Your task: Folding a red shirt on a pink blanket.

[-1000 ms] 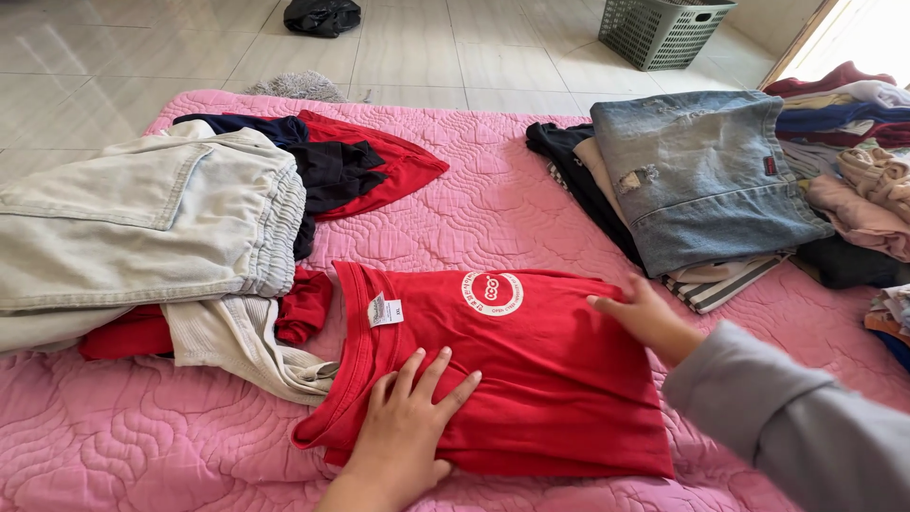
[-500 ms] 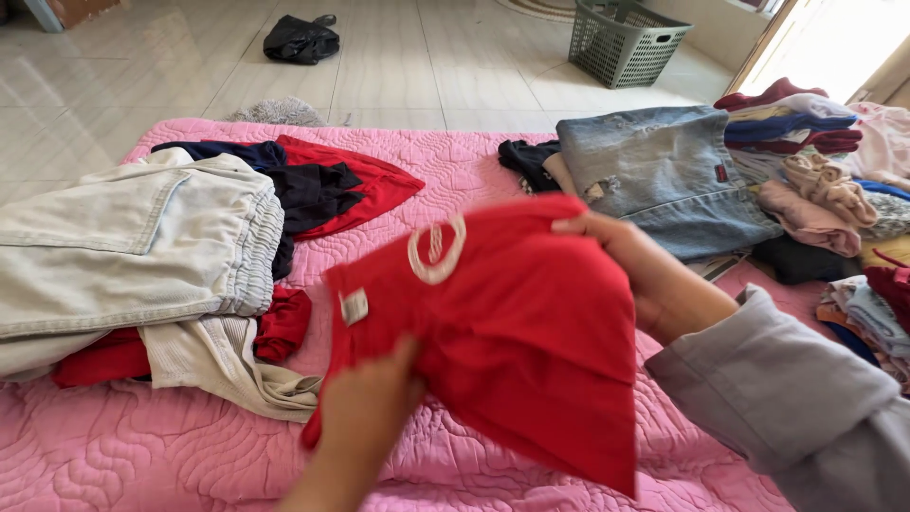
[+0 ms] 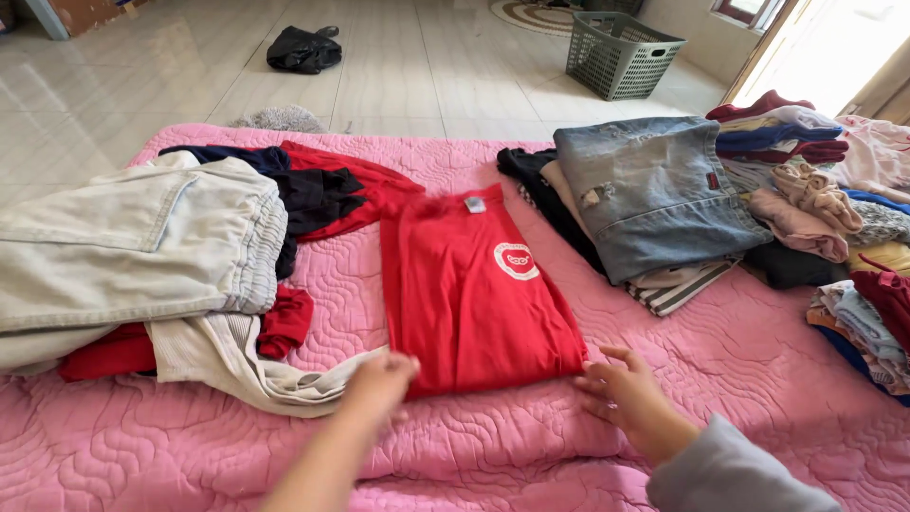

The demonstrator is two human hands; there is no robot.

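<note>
— Where's the red shirt [image 3: 469, 284]?
— Flat mid-mattress [image 3: 758, 351], folded, hem toward the near edge.
— And the hands?
— Left hand [image 3: 379, 381] and right hand [image 3: 621, 391] touch its near corners, fingers loose, gripping nothing.

The folded T-shirt [image 3: 469, 284] was bright red with a white round print and a small white neck label, lying on a pink quilted mattress [image 3: 758, 351] stitched in wavy lines. The pale grey-blue jeans [image 3: 133, 246] lay over red and cream garments, and the faded blue denim [image 3: 654, 190] topped a black-and-white striped piece. The laundry basket [image 3: 621, 52] was grey-green on cream floor tiles [image 3: 142, 85].
</note>
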